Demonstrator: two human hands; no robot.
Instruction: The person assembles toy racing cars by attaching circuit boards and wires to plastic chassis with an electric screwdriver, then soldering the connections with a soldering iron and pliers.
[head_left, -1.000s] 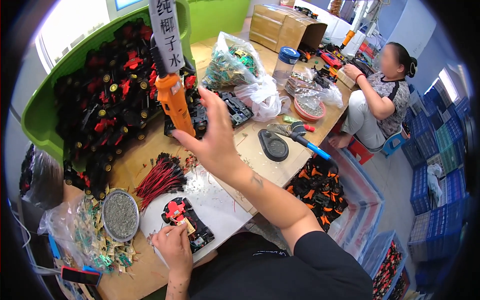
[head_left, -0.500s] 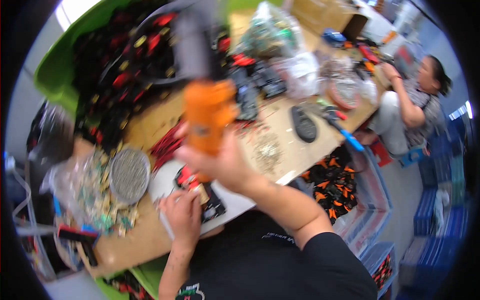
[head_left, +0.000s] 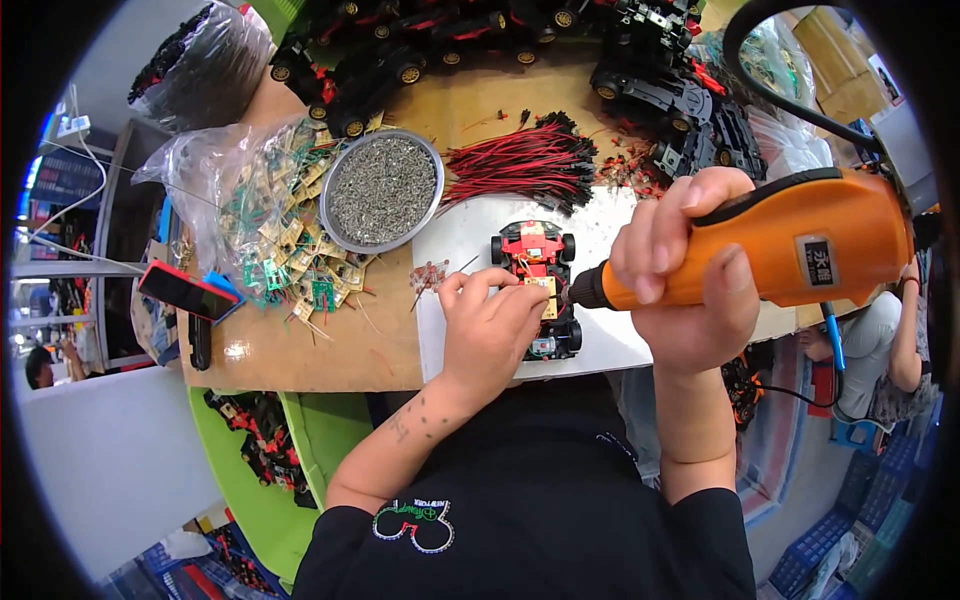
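Note:
A red and black toy car chassis [head_left: 530,240] with black wheels lies on a white sheet [head_left: 455,335] in front of me. On its middle sits a small tan circuit board [head_left: 546,297], and the fingers of my left hand [head_left: 490,325] are closed on the board's left side. My right hand [head_left: 690,275] grips an orange electric screwdriver [head_left: 800,240], held level. The screwdriver's dark nose points left, close to the board's right edge; whether its bit touches a screw is too small to tell.
A round metal dish [head_left: 437,165] of small screws stands at the left, beside a heap of circuit boards [head_left: 290,260]. Red and black wires [head_left: 525,165] lie beyond the sheet. Toy cars [head_left: 400,75] fill the far side. A black cord [head_left: 750,75] arches at upper right. Another person [head_left: 880,340] sits at right.
My right hand has brought the screwdriver from above the table to the chassis, turning it level. My left hand stays at the chassis. The whole view has swung round.

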